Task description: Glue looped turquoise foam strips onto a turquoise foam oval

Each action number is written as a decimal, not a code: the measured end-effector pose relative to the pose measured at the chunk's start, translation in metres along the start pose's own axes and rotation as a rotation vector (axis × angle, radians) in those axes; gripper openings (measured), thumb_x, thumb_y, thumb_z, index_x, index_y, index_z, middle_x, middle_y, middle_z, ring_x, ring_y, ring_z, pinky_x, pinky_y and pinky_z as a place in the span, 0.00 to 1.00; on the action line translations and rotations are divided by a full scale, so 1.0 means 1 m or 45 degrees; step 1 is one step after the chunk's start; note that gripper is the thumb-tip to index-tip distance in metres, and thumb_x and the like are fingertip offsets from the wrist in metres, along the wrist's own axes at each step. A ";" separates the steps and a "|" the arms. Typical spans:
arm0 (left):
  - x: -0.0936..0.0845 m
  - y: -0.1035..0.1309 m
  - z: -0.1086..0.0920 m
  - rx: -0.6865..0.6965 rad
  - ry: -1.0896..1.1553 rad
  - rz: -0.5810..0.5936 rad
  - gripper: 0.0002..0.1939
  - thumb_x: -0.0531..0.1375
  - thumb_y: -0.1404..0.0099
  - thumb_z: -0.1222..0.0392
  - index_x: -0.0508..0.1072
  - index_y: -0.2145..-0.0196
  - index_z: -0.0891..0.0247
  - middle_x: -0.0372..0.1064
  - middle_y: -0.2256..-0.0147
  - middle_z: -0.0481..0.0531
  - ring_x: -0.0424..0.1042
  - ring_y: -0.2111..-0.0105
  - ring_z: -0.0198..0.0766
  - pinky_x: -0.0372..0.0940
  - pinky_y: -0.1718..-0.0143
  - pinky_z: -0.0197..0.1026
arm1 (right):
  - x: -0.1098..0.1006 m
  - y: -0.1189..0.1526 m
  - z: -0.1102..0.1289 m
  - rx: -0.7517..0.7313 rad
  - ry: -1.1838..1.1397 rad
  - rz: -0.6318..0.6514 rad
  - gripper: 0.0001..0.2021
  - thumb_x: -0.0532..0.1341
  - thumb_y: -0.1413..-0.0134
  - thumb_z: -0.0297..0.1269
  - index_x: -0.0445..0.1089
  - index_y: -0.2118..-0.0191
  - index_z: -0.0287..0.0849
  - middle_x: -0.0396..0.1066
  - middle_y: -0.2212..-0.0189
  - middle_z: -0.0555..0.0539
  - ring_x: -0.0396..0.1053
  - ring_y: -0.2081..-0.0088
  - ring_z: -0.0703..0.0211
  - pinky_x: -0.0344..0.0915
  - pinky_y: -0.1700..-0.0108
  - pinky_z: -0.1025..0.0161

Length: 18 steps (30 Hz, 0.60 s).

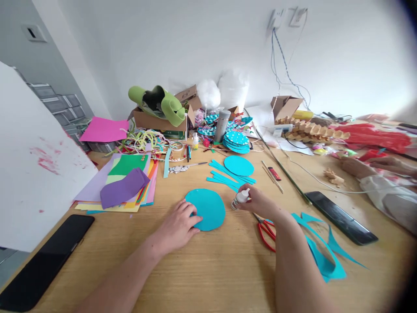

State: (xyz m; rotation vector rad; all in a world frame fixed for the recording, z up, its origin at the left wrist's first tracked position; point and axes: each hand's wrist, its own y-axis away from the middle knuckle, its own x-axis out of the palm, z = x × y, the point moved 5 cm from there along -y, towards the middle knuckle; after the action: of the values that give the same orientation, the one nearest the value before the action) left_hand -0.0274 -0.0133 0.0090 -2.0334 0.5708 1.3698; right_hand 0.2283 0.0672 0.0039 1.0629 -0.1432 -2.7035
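A round turquoise foam or paper disc lies flat on the table in front of me. My left hand rests on its left edge, fingers spread and lightly bent, pressing rather than gripping. To the right of the disc, my right hand is closed around a small white glue bottle, which tilts slightly just above or on the table; I cannot tell whether it touches. Red-handled scissors lie partly hidden under my right forearm. Beyond, another turquoise disc sits by turquoise strips.
Coloured sheets are stacked at left, near a black phone. Turquoise offcuts and another phone lie at right. A grey flask and boxes stand behind. Another person's arm reaches in at far right.
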 end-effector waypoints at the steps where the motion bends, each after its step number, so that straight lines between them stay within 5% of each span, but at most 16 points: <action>1: 0.000 0.000 0.000 0.001 0.003 -0.006 0.14 0.64 0.40 0.58 0.74 0.55 0.58 0.66 0.59 0.52 0.65 0.54 0.44 0.57 0.43 0.57 | 0.000 0.002 0.001 0.003 0.042 -0.002 0.22 0.67 0.64 0.39 0.61 0.59 0.46 0.71 0.69 0.51 0.68 0.67 0.56 0.62 0.67 0.63; 5: 0.001 -0.001 0.001 -0.010 -0.004 -0.036 0.14 0.65 0.41 0.58 0.75 0.56 0.58 0.67 0.56 0.54 0.64 0.51 0.47 0.58 0.43 0.58 | -0.008 0.004 0.004 -0.015 0.082 -0.072 0.20 0.66 0.64 0.39 0.63 0.61 0.45 0.71 0.70 0.51 0.68 0.69 0.57 0.61 0.69 0.64; 9: 0.003 -0.001 0.001 0.015 0.013 -0.036 0.12 0.64 0.39 0.60 0.75 0.57 0.58 0.69 0.52 0.52 0.62 0.47 0.49 0.56 0.41 0.61 | -0.042 0.008 -0.005 0.006 0.097 -0.522 0.17 0.64 0.60 0.43 0.62 0.63 0.43 0.70 0.71 0.49 0.68 0.69 0.57 0.60 0.68 0.63; 12: 0.006 -0.001 0.002 0.029 0.033 -0.033 0.11 0.63 0.39 0.60 0.75 0.57 0.58 0.71 0.52 0.51 0.62 0.46 0.50 0.55 0.41 0.62 | -0.061 0.012 -0.021 0.217 0.267 -0.763 0.17 0.64 0.62 0.41 0.63 0.64 0.41 0.70 0.70 0.46 0.67 0.68 0.55 0.58 0.70 0.63; 18: 0.005 0.000 0.002 0.012 0.046 -0.031 0.13 0.64 0.39 0.59 0.75 0.55 0.58 0.71 0.51 0.52 0.62 0.46 0.49 0.55 0.41 0.63 | -0.064 0.008 -0.042 0.406 0.380 -0.660 0.22 0.64 0.61 0.43 0.65 0.58 0.38 0.70 0.63 0.37 0.68 0.60 0.45 0.60 0.64 0.57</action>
State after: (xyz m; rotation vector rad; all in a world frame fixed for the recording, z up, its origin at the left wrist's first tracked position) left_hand -0.0269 -0.0115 0.0036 -2.0551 0.5657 1.3163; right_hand 0.3042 0.0749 0.0171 1.8026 -0.2884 -2.9780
